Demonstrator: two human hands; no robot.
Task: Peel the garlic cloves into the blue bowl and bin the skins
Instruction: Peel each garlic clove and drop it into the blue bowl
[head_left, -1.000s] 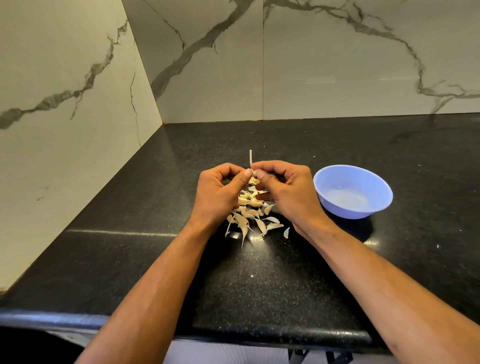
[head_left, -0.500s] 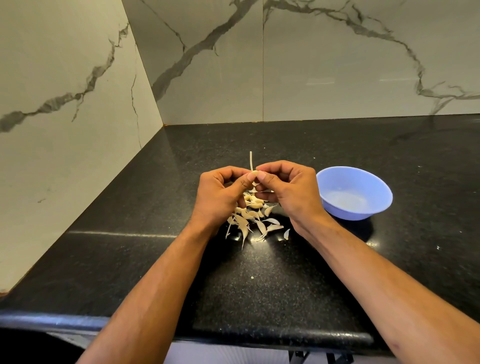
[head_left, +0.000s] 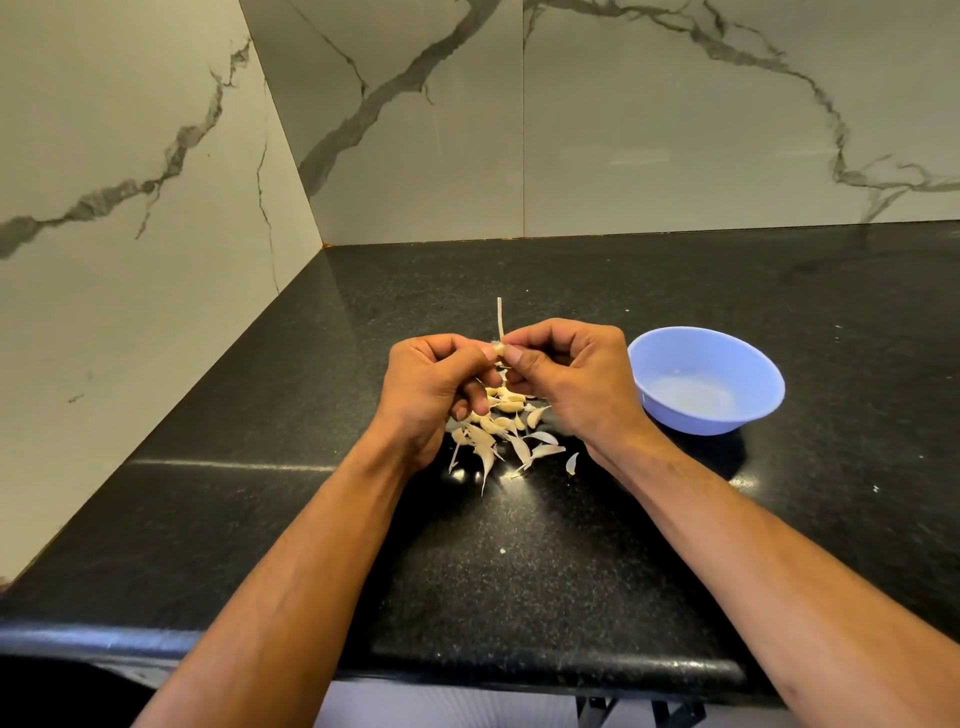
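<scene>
My left hand (head_left: 434, 387) and my right hand (head_left: 574, 382) meet above a small heap of garlic cloves (head_left: 498, 423) on the black counter. Between the fingertips of both hands I pinch one garlic clove (head_left: 500, 349), and a thin strip of its skin (head_left: 500, 317) sticks straight up from it. Most of the held clove is hidden by my thumbs. The blue bowl (head_left: 756, 405) stands to the right of my right hand, upright, and I see no clove inside it. Loose pale skins (head_left: 540, 451) lie at the near side of the heap.
The black stone counter (head_left: 519, 571) runs to a rounded front edge close to me. Marble walls stand at the left and the back, meeting in a corner. A tiny white crumb (head_left: 502, 551) lies on the counter nearer to me. No bin is in view.
Both hands have stayed above the heap, pinching the same clove. The fingertips have shifted slightly on it and the upright skin strip still stands.
</scene>
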